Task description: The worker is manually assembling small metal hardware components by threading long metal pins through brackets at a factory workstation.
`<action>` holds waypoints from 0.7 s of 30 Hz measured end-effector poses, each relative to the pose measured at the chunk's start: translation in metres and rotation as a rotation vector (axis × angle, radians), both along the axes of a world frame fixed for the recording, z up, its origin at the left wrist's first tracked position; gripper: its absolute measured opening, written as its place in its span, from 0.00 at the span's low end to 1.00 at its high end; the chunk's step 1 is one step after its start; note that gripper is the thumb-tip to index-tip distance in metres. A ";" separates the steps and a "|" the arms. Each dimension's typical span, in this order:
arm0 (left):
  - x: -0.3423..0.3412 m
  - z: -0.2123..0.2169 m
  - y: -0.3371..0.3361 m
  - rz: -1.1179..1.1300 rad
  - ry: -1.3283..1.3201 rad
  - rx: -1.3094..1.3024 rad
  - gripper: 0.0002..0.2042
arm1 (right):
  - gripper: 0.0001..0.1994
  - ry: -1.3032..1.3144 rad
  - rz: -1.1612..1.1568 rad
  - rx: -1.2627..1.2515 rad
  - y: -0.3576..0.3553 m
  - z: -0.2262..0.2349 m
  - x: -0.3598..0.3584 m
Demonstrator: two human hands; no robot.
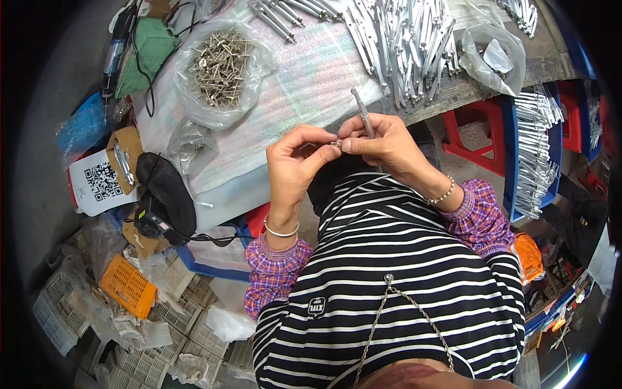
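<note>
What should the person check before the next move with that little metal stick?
1. Right hand grips the thin metal rod: ok.
2. Left hand pinches a small metal piece at the rod's lower end: ok.
3. Small piece seated squarely on the rod: cannot tell, too small.
4. Bag of metal pins open and close on the table: ok.
5. Pile of metal rods lying on the table, none over the edge: cannot tell.

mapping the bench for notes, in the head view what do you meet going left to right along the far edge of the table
green pad → clear bag of metal pins → loose pile of silver rods → crumpled clear bag → blue bin of silver rods, off the table's right end
</note>
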State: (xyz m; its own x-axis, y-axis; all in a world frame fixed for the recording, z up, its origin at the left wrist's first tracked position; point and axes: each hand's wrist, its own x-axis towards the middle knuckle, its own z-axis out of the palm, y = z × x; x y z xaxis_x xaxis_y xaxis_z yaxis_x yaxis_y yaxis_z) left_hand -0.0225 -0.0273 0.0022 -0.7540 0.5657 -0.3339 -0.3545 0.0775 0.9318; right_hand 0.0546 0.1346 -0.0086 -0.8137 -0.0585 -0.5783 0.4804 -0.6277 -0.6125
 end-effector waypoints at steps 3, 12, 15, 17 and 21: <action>0.000 0.000 0.000 -0.024 0.096 0.006 0.08 | 0.09 0.004 -0.009 0.009 -0.001 0.003 -0.001; 0.000 0.004 0.000 -0.136 0.270 -0.067 0.07 | 0.11 -0.005 0.009 -0.034 0.002 -0.003 0.001; -0.001 0.009 0.001 -0.198 0.366 -0.094 0.07 | 0.12 -0.026 0.015 -0.068 0.002 -0.002 0.001; -0.001 0.012 0.003 -0.154 0.279 -0.100 0.05 | 0.12 -0.031 0.019 -0.071 0.003 0.000 -0.001; 0.000 0.007 0.002 -0.122 0.310 -0.092 0.06 | 0.11 -0.035 0.021 -0.072 0.003 0.002 0.000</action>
State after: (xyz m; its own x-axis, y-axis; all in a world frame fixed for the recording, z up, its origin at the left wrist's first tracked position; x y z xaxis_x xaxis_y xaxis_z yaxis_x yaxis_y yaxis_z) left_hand -0.0223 -0.0250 0.0089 -0.7558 0.6365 -0.1534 -0.0387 0.1905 0.9809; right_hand 0.0548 0.1372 -0.0061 -0.7911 -0.1180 -0.6002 0.5144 -0.6593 -0.5484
